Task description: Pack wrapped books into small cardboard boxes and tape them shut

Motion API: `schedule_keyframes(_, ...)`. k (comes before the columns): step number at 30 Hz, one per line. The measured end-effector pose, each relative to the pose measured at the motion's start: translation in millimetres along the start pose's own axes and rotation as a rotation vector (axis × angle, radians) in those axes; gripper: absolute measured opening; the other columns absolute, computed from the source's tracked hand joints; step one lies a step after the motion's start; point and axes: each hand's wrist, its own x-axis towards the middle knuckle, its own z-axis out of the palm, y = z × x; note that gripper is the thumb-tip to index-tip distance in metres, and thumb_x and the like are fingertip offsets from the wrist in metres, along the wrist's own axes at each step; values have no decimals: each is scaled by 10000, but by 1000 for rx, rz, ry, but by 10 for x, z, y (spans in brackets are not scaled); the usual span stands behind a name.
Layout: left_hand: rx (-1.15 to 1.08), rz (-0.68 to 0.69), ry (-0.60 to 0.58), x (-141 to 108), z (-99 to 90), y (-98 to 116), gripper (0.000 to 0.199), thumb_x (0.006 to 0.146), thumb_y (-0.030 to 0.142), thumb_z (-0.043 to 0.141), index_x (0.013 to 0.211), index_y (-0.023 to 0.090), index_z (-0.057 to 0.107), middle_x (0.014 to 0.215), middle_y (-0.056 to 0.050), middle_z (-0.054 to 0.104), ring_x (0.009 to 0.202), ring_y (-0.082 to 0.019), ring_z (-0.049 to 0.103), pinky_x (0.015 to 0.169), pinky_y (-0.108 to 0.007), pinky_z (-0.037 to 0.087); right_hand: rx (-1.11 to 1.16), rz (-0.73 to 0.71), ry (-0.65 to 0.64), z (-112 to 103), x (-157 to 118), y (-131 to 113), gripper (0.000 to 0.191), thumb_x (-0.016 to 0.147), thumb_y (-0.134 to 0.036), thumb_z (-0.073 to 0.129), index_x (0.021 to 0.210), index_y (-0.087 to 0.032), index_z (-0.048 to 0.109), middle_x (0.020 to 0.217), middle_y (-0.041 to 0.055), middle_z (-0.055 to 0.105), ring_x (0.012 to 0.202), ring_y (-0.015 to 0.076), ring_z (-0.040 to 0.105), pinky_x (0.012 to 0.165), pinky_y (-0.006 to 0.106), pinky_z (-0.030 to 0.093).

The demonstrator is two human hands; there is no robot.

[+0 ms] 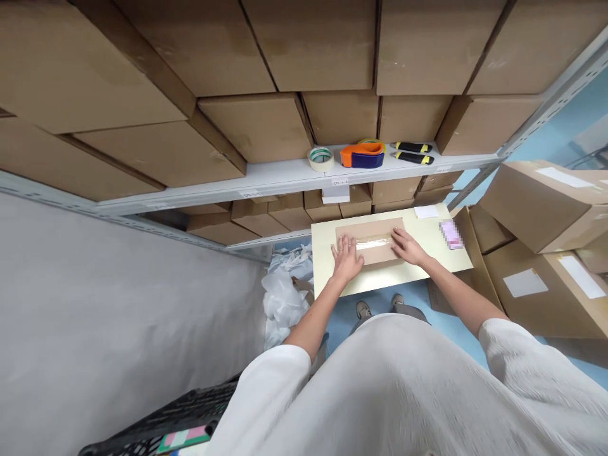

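A brown cardboard box (375,254) lies on the pale yellow tabletop (380,278), with a strip of clear shiny tape (373,244) along the middle of its top. My left hand (347,258) rests on the left part of the box, fingers spread, touching the cardboard near the end of the tape. My right hand (407,246) lies at the right end of the box with its fingers stretched over the edge and the tape's other end. Neither hand grips anything.
On the shelf stand a masking tape roll (321,158), an orange and blue tape dispenser (363,154) and two utility knives (412,152). Cardboard boxes (532,272) are stacked to the right. Crumpled white packing material (284,297) lies left of the table. A blurred pink item (451,234) sits on the tabletop.
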Motion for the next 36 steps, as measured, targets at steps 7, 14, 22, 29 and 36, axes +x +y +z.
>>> schedule_keyframes(7, -126, 142, -4, 221, 100, 678, 674, 1047, 300, 505, 1705, 188, 418, 1863, -186, 251, 1758, -364, 138, 1394, -687, 77, 65, 179, 274, -395, -106, 640, 424, 1071, -438, 492, 1294, -247, 798, 1394, 139, 755, 1367, 341, 666, 1246, 568, 483)
schedule_keyframes(14, -341, 259, 9, 688, 248, 1512, 560, 1046, 258, 540, 1606, 240, 543, 1799, -148, 409, 1727, -325, 264, 1410, -619, 154, -35, 385, 116, -726, -7, 1572, 396, 1003, -306, 533, 1267, -172, 796, 1380, 168, 762, 1311, 336, 684, 1177, 505, 523)
schedule_keyframes(22, -874, 55, 20, 1286, 711, 2308, 468, 1032, 255, 594, 1497, 258, 649, 1587, -120, 652, 1505, -270, 592, 1308, -493, 441, -158, 567, -160, -852, 631, 2286, 413, 1018, -272, 574, 1365, -166, 771, 1487, 158, 713, 1240, 303, 716, 1094, 412, 553)
schedule_keyframes(29, -1053, -193, 58, 1600, 1014, 2492, 409, 995, 193, 647, 1397, 243, 702, 1511, -132, 695, 1414, -285, 663, 1234, -504, 510, -242, 436, -256, -607, 1178, 2489, 411, 1013, -230, 576, 1378, -162, 753, 1493, 156, 706, 1309, 304, 672, 1115, 397, 524)
schedule_keyframes(36, -1097, -283, 73, 1698, 1105, 2443, 383, 1001, 187, 651, 1369, 272, 713, 1508, -109, 698, 1389, -273, 676, 1198, -485, 531, -476, 312, -362, -382, 1226, 2480, 388, 1043, -226, 541, 1369, -102, 711, 1430, 229, 704, 1271, 332, 641, 1047, 398, 464)
